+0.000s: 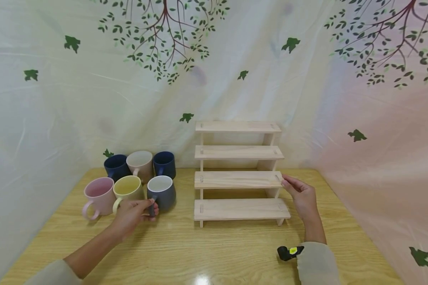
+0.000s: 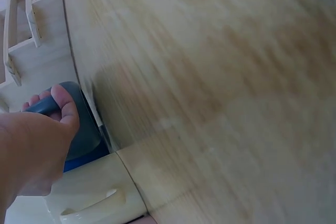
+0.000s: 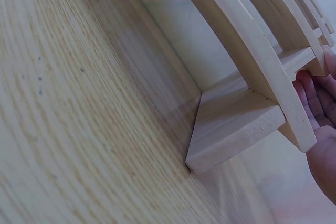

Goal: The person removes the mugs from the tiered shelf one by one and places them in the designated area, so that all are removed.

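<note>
A dark grey mug (image 1: 168, 200) with a white inside stands upright at the front right of a group of mugs. My left hand (image 1: 130, 217) grips its handle between thumb and fingers; the left wrist view shows the thumb (image 2: 64, 100) lying over that handle. At the wooden stepped shelf (image 1: 235, 180), my right hand (image 1: 303, 198) pinches the right end of the second tier from the bottom. Its curled fingers (image 3: 312, 98) show beside the tier's end in the right wrist view, partly cut off by the frame edge.
Left of the grey mug are a yellow mug (image 1: 132, 188) and a pink mug (image 1: 101, 198). Behind stand a beige mug (image 1: 142, 166) and two dark blue mugs, one at the right (image 1: 165, 168). A leaf-printed curtain (image 1: 235, 95) hangs behind the wooden table (image 1: 185, 253).
</note>
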Demonstrator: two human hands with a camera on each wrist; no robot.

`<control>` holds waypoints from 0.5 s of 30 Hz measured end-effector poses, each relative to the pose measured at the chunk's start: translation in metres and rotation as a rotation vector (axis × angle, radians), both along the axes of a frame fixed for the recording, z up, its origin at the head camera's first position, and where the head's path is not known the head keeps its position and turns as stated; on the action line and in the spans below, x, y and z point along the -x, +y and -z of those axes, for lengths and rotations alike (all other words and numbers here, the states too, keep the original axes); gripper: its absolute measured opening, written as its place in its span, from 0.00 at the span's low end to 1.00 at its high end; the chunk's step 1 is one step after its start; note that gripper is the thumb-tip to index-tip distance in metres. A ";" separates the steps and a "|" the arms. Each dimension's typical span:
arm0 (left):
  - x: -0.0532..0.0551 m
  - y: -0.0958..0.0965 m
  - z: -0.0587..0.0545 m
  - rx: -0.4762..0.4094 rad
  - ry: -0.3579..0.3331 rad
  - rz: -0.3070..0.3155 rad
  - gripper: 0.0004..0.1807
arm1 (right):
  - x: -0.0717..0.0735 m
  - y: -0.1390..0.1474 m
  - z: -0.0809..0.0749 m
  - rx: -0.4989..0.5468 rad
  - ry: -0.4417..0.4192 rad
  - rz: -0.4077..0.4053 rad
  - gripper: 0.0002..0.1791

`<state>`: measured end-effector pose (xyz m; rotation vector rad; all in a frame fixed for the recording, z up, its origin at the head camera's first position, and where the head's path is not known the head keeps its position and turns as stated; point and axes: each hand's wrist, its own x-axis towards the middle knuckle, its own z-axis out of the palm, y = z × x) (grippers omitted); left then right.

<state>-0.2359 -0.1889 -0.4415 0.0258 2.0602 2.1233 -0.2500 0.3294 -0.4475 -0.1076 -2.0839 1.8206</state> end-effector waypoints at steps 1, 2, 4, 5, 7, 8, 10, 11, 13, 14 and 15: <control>0.000 0.000 0.001 0.000 -0.001 -0.008 0.16 | 0.000 0.000 0.000 -0.001 -0.001 0.000 0.26; 0.001 0.001 0.003 0.001 0.000 -0.014 0.16 | 0.000 0.000 0.000 0.000 -0.002 -0.002 0.26; 0.001 0.001 0.005 0.002 0.001 -0.028 0.16 | 0.000 0.000 0.001 0.001 -0.001 -0.005 0.26; 0.001 0.001 0.006 0.004 0.002 -0.031 0.16 | 0.000 0.000 0.001 0.003 -0.001 -0.008 0.26; 0.001 0.001 0.008 0.008 0.006 -0.034 0.16 | 0.000 0.000 0.001 0.009 0.001 -0.013 0.27; 0.001 0.000 0.008 0.009 0.007 -0.036 0.16 | -0.001 0.000 0.001 0.015 0.001 -0.017 0.27; 0.002 0.000 0.009 0.010 0.006 -0.036 0.17 | -0.001 -0.001 0.001 0.013 0.001 -0.016 0.27; 0.002 0.000 0.009 0.010 0.006 -0.035 0.17 | -0.001 -0.001 0.000 0.018 0.001 -0.017 0.27; 0.002 -0.001 0.009 0.008 0.004 -0.039 0.17 | -0.001 0.000 0.000 0.018 0.002 -0.014 0.27; 0.001 -0.001 0.009 0.007 0.003 -0.040 0.16 | 0.000 0.000 0.000 0.011 0.002 -0.014 0.27; 0.001 -0.001 0.009 0.006 0.002 -0.040 0.16 | 0.000 0.000 0.000 0.008 0.002 -0.011 0.27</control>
